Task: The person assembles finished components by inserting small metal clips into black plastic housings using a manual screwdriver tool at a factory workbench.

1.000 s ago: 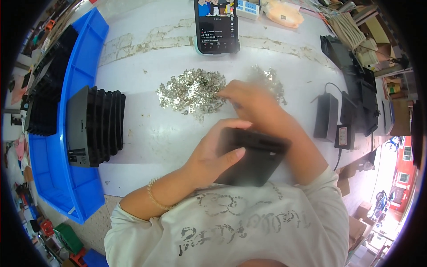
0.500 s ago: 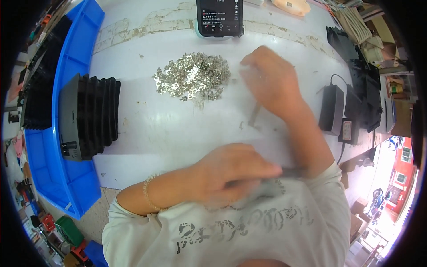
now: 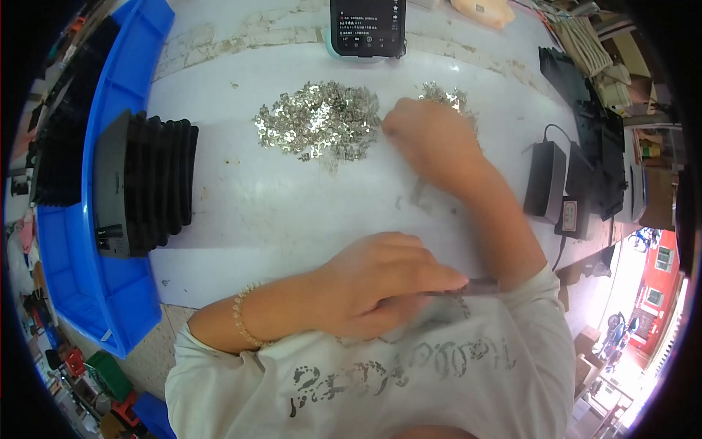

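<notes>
At my far left, black plastic parts [image 3: 58, 164] sit along a long blue bin [image 3: 131, 307] whose near compartment shows its bare blue floor. Just inside that, a stack of ribbed black casings [image 3: 150, 186] leans together at the bin's edge, partly over the white tabletop [image 3: 241, 205]. A beaded bracelet [image 3: 240, 318] circles my left wrist. Further up the tabletop lies the larger heap of small silvery metal clips [image 3: 318, 121], loosely spread at its edges, and above it a phone [image 3: 367, 29] faces me with its screen lit, its top cut off by the view. Below, close to my shirt [image 3: 365, 388], my left grip [image 3: 387, 282] is closed on a dark flat panel [image 3: 482, 286]; I see it nearly edge-on and blurred, its far end reaching to my right sleeve, and I cannot tell whether they touch. My right grip [image 3: 433, 139] hovers over or rests on the tabletop with the fingers curled, their tips just beside the right edge of the larger heap; whether I have a clip between them, I cannot tell. Behind that hand, partly hidden by it, is a smaller heap of clips [image 3: 444, 95]. Well to the right stand a black box-shaped adapter [image 3: 545, 179] and more black plastic parts [image 3: 603, 168].
</notes>
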`<state>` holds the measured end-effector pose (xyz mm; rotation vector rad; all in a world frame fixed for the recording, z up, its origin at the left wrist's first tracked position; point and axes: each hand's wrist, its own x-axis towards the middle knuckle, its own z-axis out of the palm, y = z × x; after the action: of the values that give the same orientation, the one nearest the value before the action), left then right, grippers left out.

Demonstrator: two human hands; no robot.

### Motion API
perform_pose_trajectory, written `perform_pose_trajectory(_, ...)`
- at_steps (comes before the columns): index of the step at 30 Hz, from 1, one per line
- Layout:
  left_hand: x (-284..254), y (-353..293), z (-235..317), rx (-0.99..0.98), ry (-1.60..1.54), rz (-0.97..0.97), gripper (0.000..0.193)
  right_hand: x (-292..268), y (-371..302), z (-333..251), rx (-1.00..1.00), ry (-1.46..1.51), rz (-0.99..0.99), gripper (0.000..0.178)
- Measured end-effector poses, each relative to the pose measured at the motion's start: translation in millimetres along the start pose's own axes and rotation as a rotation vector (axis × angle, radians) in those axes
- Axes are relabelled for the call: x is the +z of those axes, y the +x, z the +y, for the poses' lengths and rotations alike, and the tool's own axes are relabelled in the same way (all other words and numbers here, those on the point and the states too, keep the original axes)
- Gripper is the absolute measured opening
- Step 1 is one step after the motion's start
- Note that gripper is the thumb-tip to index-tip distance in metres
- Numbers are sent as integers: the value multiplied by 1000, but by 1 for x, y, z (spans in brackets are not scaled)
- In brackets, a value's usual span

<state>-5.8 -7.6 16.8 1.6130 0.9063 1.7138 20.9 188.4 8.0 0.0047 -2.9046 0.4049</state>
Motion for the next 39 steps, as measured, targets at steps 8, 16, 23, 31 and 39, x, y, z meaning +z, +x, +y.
perform_pose_trajectory(8, 1, -1, 12, -509, -87, 254, 30, -7, -6, -8, 104, 99, -81, 5)
perform_pose_trajectory(16, -7, 2, 1, -682, -73, 408, 28, -14, -7, -2, 15, 212, 61, 4)
perform_pose_trajectory(23, -10, 3, -4, -766, -558, 731, 28, -60, -19, 2, 220, 678, 180, 7)
perform_pose_trajectory(31, -6, 3, -5, -759, -564, 797, 26, -58, -44, -30, 23, 575, 228, 11)
perform_pose_trajectory(39, -5, 3, -4, -758, -513, 758, 25, -43, -45, -29, -119, 464, 175, 12)
